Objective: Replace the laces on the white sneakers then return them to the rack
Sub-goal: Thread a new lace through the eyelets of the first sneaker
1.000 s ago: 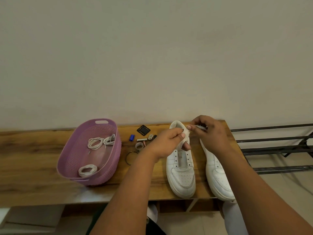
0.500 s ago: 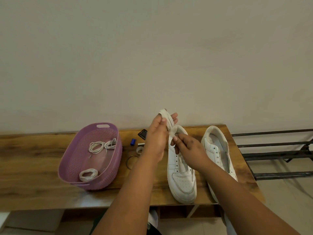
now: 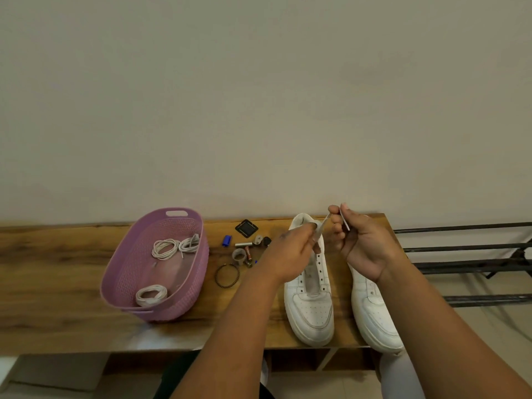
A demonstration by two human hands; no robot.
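Two white sneakers stand side by side on the wooden table, toes toward me: the left sneaker [image 3: 309,300] with bare eyelets, and the right sneaker [image 3: 374,318] partly under my right forearm. Above their heels both hands hold a white lace [image 3: 324,226]. My left hand [image 3: 290,254] pinches one part of it over the left sneaker's heel. My right hand [image 3: 359,243] pinches another part, its tip [image 3: 345,221] sticking out between the fingers.
A purple basket [image 3: 121,272] on the left holds coiled white laces [image 3: 169,247]. Small items lie between basket and shoes: a bangle [image 3: 226,275], a blue cap [image 3: 226,240], batteries, a black square [image 3: 246,227]. A dark metal rack [image 3: 466,263] stands to the right.
My left hand came down from its raised position to the left sneaker's heel. My right hand moved up and to the right, drawing the lace out between the two hands.
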